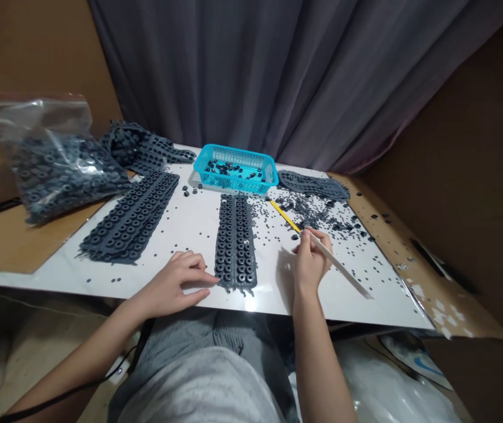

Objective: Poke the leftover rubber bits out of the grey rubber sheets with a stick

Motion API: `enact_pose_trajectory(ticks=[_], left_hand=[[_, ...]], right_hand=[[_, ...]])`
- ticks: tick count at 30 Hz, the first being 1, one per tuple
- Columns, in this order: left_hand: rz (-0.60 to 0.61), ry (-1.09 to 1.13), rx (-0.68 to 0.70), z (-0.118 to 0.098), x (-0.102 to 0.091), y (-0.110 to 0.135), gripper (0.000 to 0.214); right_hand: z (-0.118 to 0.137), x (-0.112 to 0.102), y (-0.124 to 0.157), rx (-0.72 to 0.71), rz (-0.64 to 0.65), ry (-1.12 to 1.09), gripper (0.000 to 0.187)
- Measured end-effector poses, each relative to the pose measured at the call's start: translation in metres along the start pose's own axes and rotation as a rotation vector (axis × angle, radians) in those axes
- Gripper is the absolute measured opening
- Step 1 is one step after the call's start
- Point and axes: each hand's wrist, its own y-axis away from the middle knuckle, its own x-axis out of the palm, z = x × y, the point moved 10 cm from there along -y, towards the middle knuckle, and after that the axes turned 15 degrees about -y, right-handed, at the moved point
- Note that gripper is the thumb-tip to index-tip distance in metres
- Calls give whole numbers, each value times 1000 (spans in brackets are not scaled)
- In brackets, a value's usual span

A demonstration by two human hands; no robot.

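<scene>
A dark grey rubber strip (235, 241) studded with rows of small rings lies lengthwise in the middle of the white board (190, 226). My left hand (175, 285) rests on the board at the strip's near left corner, fingers stretched out and touching its edge. My right hand (309, 260) is just right of the strip, fingers closed around a thin pale stick (344, 271) that slants toward the lower right.
A turquoise basket (235, 168) with loose dark rings stands at the back. More ring strips (131, 216) lie to the left, beside a clear bag (57, 164) full of them. A yellow pencil (284, 215) and several scattered rubber bits lie right of centre. Cardboard walls flank the board.
</scene>
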Motion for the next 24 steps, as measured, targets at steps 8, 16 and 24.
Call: enact_pose_trajectory(ticks=[8,16,24], left_hand=[[-74,-220,107,-33,3,-28,26],[-101,-566,346,-55,20,-46,22],[-194,-491,350,-73,-37,-89,28]], right_hand=[[19,-7,-1,-215,-49,205,21],[17,-4,0,-208,-3,174,21],[21,19,9,-76,270,-166,32]])
